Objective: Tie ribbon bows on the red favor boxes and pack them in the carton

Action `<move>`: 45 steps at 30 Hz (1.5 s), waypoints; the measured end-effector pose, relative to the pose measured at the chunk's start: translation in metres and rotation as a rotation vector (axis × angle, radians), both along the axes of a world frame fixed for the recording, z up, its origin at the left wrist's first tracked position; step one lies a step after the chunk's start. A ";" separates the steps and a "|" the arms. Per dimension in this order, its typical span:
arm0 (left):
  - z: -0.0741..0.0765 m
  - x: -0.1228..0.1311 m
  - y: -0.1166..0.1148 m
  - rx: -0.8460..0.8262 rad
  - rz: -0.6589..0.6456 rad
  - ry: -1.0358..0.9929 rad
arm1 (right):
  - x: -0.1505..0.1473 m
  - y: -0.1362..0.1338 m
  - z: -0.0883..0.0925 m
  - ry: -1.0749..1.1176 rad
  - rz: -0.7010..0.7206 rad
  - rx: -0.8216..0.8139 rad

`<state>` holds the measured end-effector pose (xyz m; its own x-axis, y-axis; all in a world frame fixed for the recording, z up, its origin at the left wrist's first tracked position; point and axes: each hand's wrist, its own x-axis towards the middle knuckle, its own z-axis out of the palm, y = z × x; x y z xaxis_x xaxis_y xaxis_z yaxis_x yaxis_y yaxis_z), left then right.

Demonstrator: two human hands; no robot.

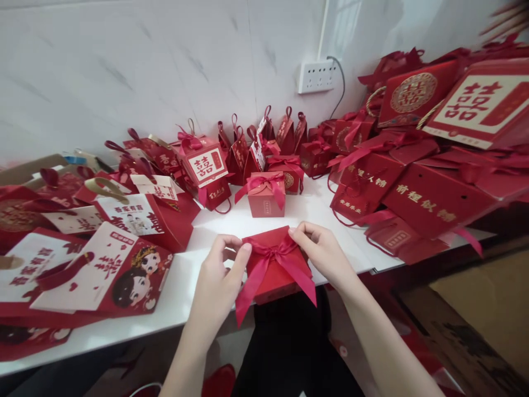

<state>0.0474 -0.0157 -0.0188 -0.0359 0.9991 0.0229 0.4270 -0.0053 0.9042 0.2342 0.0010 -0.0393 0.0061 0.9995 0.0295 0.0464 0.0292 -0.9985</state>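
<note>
A red gift box sits at the table's front edge, right before my body. Across its top runs a crimson ribbon tied in a bow, its two tails hanging toward me. My left hand pinches the bow's left loop between thumb and forefinger. On the other side, my right hand has thumb and fingers closed on the right loop. Part of the box's right side is hidden behind that hand. Just beyond stands a smaller red box with a similar bow.
Several red and white gift bags crowd the white table on the left. At the right, red boxes and bags are piled high. A power strip is on the wall. Another person's hand shows at the top right.
</note>
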 end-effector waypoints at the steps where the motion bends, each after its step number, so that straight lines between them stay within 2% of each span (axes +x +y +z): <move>1: 0.000 0.001 -0.002 0.000 0.002 0.027 | 0.000 -0.003 -0.001 0.029 -0.007 -0.014; 6: -0.002 0.004 0.002 0.062 0.023 -0.046 | 0.001 -0.015 -0.006 0.128 0.052 -0.101; 10: -0.003 0.001 0.008 0.031 -0.099 -0.018 | 0.005 -0.019 -0.004 0.116 0.060 -0.087; 12: -0.002 0.000 0.006 0.014 -0.119 -0.006 | 0.007 -0.020 -0.003 0.119 0.056 -0.088; 19: 0.001 0.003 -0.007 0.091 -0.009 -0.078 | 0.006 -0.025 -0.003 0.156 0.030 -0.095; 25: -0.009 0.007 -0.013 0.005 0.042 -0.261 | 0.001 -0.028 -0.010 0.260 -0.006 -0.137; 29: -0.014 0.012 -0.014 0.009 0.094 -0.341 | -0.003 -0.028 -0.011 0.355 -0.023 -0.196; 38: -0.019 0.019 -0.015 0.069 0.140 -0.340 | -0.007 -0.029 -0.012 0.500 -0.029 -0.292; 42: -0.020 0.021 -0.014 0.058 0.122 -0.390 | -0.009 -0.028 -0.015 0.559 -0.107 -0.309; 45: -0.023 0.018 -0.014 -0.003 0.102 -0.463 | 0.002 -0.029 -0.022 0.516 -0.033 -0.256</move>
